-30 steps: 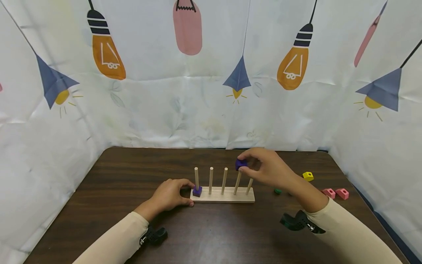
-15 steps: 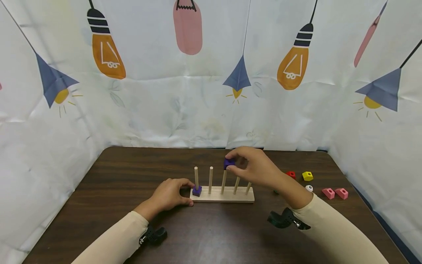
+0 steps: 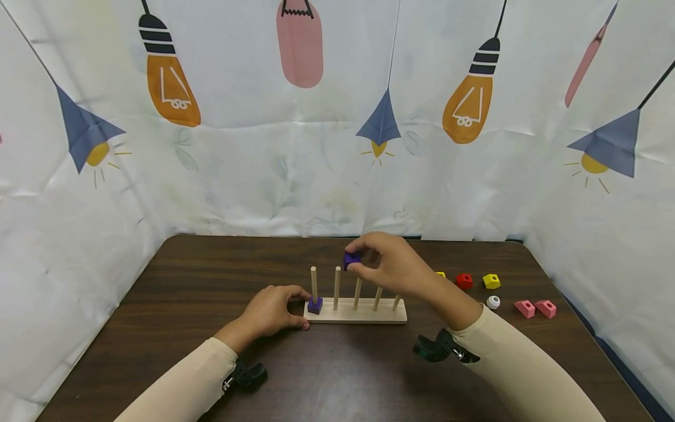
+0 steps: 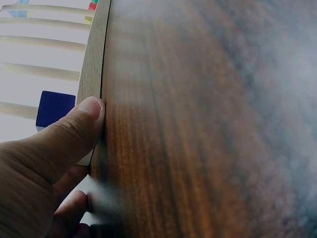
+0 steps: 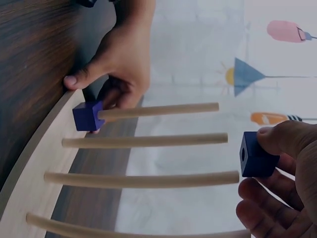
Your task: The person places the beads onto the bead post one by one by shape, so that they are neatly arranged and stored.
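Wooden peg rack (image 3: 348, 317) stands on a dark wood-grain table (image 3: 343, 375), backed by a creased white cloth (image 3: 227, 170) printed with light bulbs, hanging lamps and pencils. The cloth spans the background and hangs along both sides of the tabletop. Two cream sleeves (image 3: 527, 363) reach in from the near edge, each wrist fitted with a black device (image 3: 440, 347).

A person's right hand (image 3: 398, 264), narrowed to a pinch, holds a purple block (image 3: 351, 261) between thumb and fingers above the rack. The left hand (image 3: 271, 310) grips the rack's left end, thumb on the near edge, fingers round the far side.

Five slim pegs (image 3: 337, 288) rise in a row from the base. The held block is close to their tips, between the second and third from the left; in the right wrist's view, its hole faces the pegs. A matching purple block (image 3: 314, 305) sits threaded at the foot of the leftmost peg.

Beyond the right forearm lie two pink blocks (image 3: 545, 309), a yellow block (image 3: 491, 282), a red block (image 3: 464, 281), a second yellow piece (image 3: 440, 274) mostly hidden by the arm, and a small white bead (image 3: 493, 302).
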A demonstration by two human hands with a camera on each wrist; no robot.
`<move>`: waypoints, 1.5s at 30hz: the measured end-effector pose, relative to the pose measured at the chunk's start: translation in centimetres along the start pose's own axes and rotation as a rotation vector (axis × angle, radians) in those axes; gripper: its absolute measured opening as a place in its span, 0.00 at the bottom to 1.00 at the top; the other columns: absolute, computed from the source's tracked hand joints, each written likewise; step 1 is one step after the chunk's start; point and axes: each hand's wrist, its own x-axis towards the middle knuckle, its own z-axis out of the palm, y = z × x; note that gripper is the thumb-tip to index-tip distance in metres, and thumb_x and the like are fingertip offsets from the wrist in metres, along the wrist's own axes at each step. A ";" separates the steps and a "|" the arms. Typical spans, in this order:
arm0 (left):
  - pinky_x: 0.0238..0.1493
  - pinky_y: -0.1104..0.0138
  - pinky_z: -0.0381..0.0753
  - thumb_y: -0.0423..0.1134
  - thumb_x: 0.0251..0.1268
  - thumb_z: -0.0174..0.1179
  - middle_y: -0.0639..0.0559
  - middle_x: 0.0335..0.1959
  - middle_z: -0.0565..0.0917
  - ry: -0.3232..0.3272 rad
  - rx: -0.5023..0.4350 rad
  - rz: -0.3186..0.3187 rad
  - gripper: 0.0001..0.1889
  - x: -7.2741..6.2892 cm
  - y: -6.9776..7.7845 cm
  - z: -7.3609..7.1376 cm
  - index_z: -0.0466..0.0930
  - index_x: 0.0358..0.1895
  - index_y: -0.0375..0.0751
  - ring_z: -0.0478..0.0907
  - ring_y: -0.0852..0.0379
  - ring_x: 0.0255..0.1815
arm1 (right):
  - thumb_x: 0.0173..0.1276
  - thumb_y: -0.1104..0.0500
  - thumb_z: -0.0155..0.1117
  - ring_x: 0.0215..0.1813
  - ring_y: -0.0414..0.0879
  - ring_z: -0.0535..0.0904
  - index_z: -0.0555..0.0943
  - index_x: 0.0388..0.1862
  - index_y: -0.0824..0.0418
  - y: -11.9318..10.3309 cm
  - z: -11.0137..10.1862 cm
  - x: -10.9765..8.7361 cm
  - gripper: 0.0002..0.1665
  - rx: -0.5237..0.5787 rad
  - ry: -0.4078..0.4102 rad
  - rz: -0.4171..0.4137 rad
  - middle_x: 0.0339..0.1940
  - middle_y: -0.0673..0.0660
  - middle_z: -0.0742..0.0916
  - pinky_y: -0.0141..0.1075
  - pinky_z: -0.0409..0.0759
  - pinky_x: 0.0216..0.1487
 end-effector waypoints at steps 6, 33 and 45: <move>0.51 0.50 0.81 0.54 0.44 0.82 0.59 0.48 0.89 0.005 -0.003 0.001 0.27 0.1 0.1 0.0 0.87 0.51 0.55 0.85 0.49 0.51 | 0.67 0.59 0.75 0.41 0.35 0.82 0.85 0.51 0.57 -0.4 0.6 0.3 0.15 0.014 -0.014 0.034 0.43 0.45 0.86 0.36 0.82 0.41; 0.51 0.50 0.82 0.55 0.44 0.82 0.56 0.48 0.89 0.004 -0.025 0.013 0.27 0.1 0.0 -0.1 0.87 0.51 0.54 0.85 0.49 0.51 | 0.70 0.57 0.73 0.41 0.35 0.81 0.84 0.54 0.56 -2.3 4.2 2.4 0.16 0.097 -0.014 0.087 0.44 0.44 0.85 0.33 0.81 0.42; 0.51 0.49 0.82 0.54 0.45 0.82 0.56 0.48 0.89 0.007 -0.027 0.028 0.27 0.0 -0.1 -0.1 0.87 0.51 0.54 0.85 0.49 0.51 | 0.69 0.57 0.73 0.42 0.42 0.83 0.84 0.54 0.57 -3.1 5.0 2.9 0.16 0.095 0.002 0.102 0.43 0.45 0.85 0.32 0.80 0.43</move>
